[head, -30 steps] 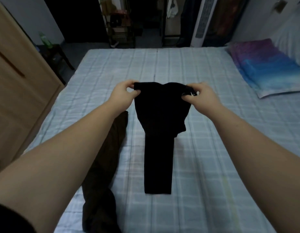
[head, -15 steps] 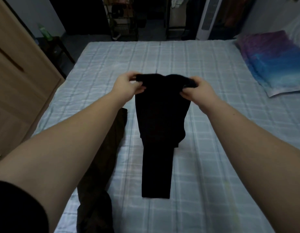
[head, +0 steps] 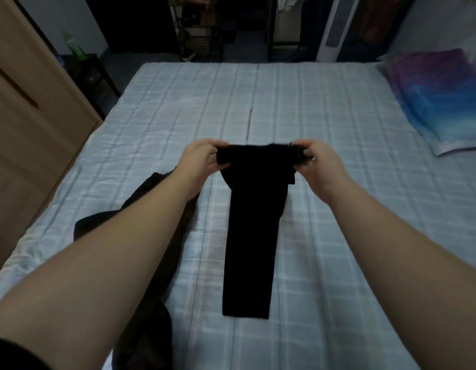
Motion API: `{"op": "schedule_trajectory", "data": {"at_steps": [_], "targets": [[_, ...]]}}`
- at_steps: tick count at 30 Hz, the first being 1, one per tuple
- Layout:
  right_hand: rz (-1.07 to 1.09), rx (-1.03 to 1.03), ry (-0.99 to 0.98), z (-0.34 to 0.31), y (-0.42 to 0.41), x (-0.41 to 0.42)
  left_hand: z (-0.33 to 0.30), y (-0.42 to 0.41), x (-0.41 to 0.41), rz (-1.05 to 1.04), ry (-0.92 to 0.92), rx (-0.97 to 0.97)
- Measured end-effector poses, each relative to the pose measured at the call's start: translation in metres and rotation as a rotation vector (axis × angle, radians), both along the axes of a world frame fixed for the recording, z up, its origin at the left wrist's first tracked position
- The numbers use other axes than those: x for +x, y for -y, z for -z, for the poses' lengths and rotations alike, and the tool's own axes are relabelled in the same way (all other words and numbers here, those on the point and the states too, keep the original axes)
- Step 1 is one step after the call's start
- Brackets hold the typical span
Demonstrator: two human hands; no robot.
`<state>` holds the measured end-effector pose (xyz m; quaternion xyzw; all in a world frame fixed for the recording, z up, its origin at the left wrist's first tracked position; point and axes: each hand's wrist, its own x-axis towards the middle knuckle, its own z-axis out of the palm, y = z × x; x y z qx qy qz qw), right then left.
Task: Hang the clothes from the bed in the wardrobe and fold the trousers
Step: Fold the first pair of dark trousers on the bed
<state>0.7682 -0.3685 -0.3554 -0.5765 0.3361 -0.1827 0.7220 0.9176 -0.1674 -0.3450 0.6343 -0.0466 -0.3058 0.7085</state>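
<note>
- Far left stands the wooden wardrobe point(head: 23, 134), beside the bed point(head: 338, 236).
- A dark brown garment point(head: 140, 332) lies rumpled on the bed, partly under the left forearm.
- The left hand point(head: 202, 158) has its grip pinched on one corner of the waistband.
- The black trousers point(head: 254, 236) lie lengthwise mid-bed, legs stacked; they look soft, light and limp, so both waistband corners seem the best hold.
- The right hand point(head: 318, 165) has its grip pinched on the other corner.
- Far right lies a purple-blue pillow point(head: 439, 97).
</note>
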Motion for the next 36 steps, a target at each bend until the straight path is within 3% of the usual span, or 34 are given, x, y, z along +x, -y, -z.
{"op": "schedule_trajectory", "data": {"at_steps": [4, 8, 14, 17, 25, 29, 32, 36], "targets": [[0.07, 0.112, -0.116, 0.073, -0.049, -0.044, 0.077, -0.04, -0.049, -0.001, -0.023, 0.152], [0.059, 0.039, -0.292, 0.169, -0.103, -0.097, 0.163, -0.087, -0.103, 0.021, -0.042, 0.256], [0.116, 0.17, -0.351, 0.255, -0.164, -0.156, 0.265, -0.135, -0.156, 0.004, -0.329, 0.322], [0.121, 0.14, -0.42, 0.283, -0.176, -0.172, 0.302, -0.147, -0.169, 0.016, -0.352, 0.439], [0.229, -0.035, -0.55, 0.293, -0.188, -0.17, 0.307, -0.154, -0.18, 0.057, -0.155, 0.62], [0.132, -0.107, -0.602, 0.294, -0.196, -0.172, 0.311, -0.161, -0.185, 0.128, -0.13, 0.677], [0.147, -0.04, -0.64, 0.302, -0.197, -0.176, 0.314, -0.161, -0.187, 0.144, -0.176, 0.661], [0.265, 0.196, -0.598, 0.315, -0.197, -0.171, 0.31, -0.149, -0.182, 0.08, -0.381, 0.528]]}}
